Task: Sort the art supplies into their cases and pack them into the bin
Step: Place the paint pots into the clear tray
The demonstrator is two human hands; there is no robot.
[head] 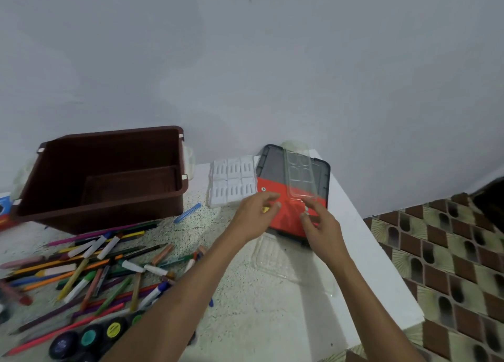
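Your right grip (317, 219) pinches the near edge of one clear tray (300, 176) lying on the red case (283, 217). Your left grip (253, 214) hovers beside it, fingers loose, holding nothing. One white tray (231, 181) sits left of the case, then the bin (109, 214). Loose pencils (90, 266) and four paint pots (90, 335) crowd the tabletop (259, 320).

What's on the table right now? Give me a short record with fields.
bin: brown, empty, left
case: red and black, right
clear tray: lying on case
white tray: left of case
pencils and markers: loose pile, near left
paint pots: near edge, by pile
left hand: fingers relaxed, over case
right hand: at clear tray's near edge, grip unclear
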